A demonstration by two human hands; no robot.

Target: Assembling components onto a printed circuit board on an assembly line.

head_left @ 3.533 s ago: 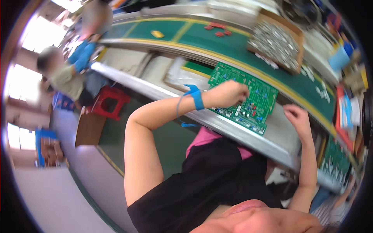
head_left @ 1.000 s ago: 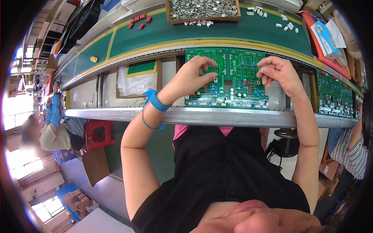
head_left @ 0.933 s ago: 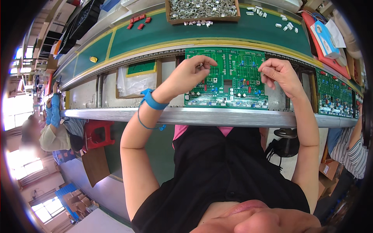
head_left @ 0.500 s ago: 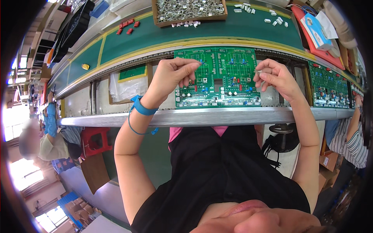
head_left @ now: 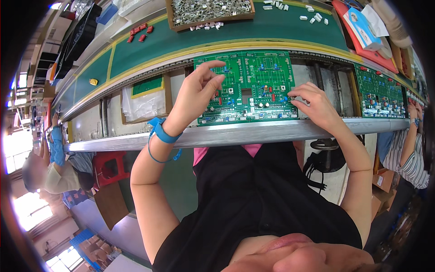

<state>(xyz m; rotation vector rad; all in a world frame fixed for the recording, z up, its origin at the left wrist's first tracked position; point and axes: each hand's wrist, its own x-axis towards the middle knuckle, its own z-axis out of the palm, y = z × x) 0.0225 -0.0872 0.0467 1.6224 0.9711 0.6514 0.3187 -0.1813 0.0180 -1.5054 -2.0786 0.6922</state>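
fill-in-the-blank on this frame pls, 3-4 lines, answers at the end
1. Both hands are at a circuit board whose colour is ____.
2. The blue strap sits on the wrist of the ____ hand.
3. The tray of small metal parts lies ____ the board, across the green belt.
4. The right hand rests at the board's ____ edge.

Missing words: green; left; beyond; right

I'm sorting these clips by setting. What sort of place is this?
Most likely an electronics assembly line: a green circuit board under both hands, more boards along the conveyor, and a tray of small metal parts.
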